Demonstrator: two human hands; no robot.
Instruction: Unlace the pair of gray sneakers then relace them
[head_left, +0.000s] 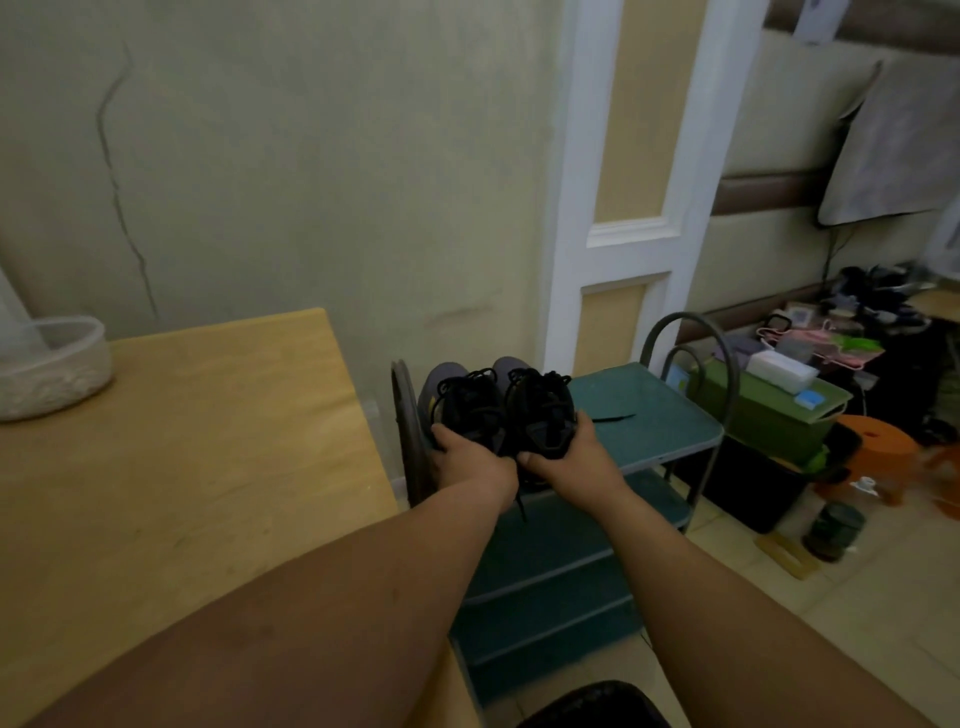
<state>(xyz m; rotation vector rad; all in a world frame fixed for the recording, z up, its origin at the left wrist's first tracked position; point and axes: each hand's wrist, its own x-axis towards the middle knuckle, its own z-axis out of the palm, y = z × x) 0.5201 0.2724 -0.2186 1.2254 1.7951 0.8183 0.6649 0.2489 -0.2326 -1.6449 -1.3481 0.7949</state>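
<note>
While both sneakers still carry their black laces, the unlacing looks not yet begun. At nine o'clock a table (182, 426) holds a pale basket (52, 364) on its far corner. Just below centre, the left hand (470, 454) curls round the heel of the left sneaker (457, 400). Touching it at its three o'clock, the right hand (569, 452) grips the heel of the right sneaker (540, 410) the same way. The pair points toes away, side by side, at the nine o'clock end of the top shelf of a green rack (654, 405). Whether the soles rest on it or hang just above, I cannot tell. One lace end (520, 506) dangles below the hands.

These shoes should be light, with soft uppers that give when squeezed and firmer soles and heels, so the heel suits carrying. For unlacing, better to brace a sole on the table and pinch the limp lace near the ankle. Dark laces on dark tongues will be hard to follow.

At three o'clock stand a green box (769, 415) and an orange stool (872, 441).
</note>
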